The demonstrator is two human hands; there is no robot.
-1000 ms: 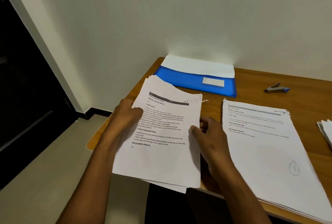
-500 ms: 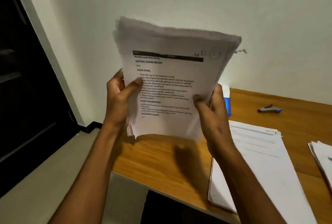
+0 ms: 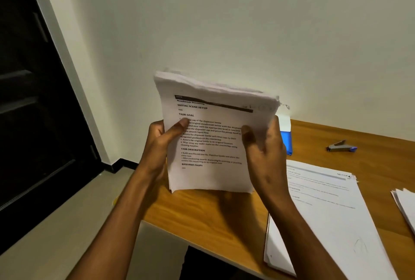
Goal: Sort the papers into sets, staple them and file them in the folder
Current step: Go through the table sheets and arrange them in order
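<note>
Two bare forearms are seen rising from the bottom edge of the view, one to the left of the tabletop (image 3: 197,210) edge and one over it. No sleeve, cuff or watch is shown on either arm as far as the frame reaches. The left hand (image 3: 160,144) and the right hand (image 3: 263,151) are ungloved, and no ring can be made out, though the fingers are partly hidden and dimly lit. Below the tabletop's near edge a dark shape is seen, possibly clothing.
</note>
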